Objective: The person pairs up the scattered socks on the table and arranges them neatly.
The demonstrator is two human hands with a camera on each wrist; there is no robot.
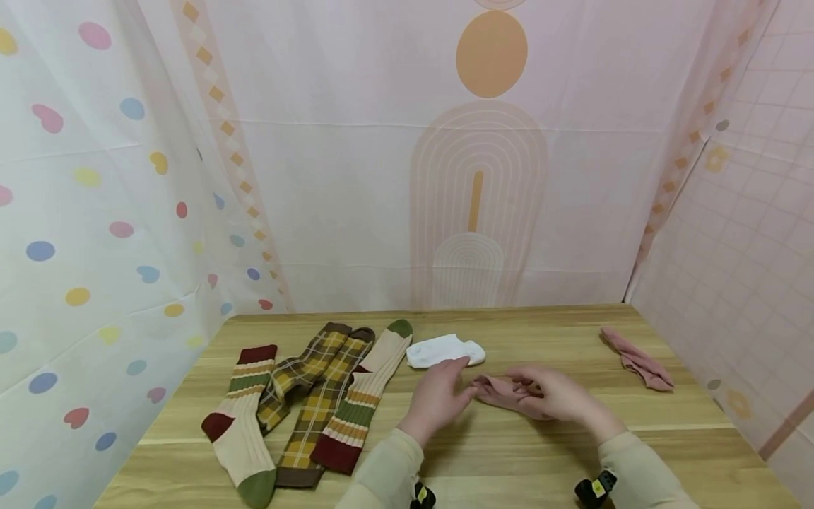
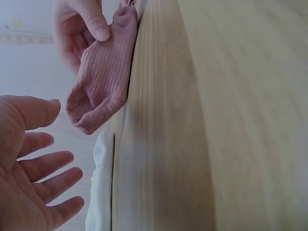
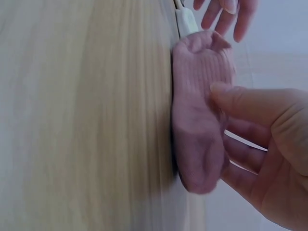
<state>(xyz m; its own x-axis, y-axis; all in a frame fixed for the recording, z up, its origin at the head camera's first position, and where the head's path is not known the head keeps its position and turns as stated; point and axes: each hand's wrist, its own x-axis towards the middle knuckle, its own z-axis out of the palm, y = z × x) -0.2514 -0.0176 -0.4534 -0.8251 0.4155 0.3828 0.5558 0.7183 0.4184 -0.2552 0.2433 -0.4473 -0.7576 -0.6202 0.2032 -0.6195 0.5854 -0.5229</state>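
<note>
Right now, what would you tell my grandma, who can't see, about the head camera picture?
A right hand holds a pink sock at a wooden table, the left hand open beside it. A white sock lies just beyond, another pink sock off to the right, and four patterned socks on the left.

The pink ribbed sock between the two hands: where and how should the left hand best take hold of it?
Probably pinch its open cuff from the left: this end of the pink ribbed sock faces the left hand, while the right hand holds it nearer the toe.
</note>
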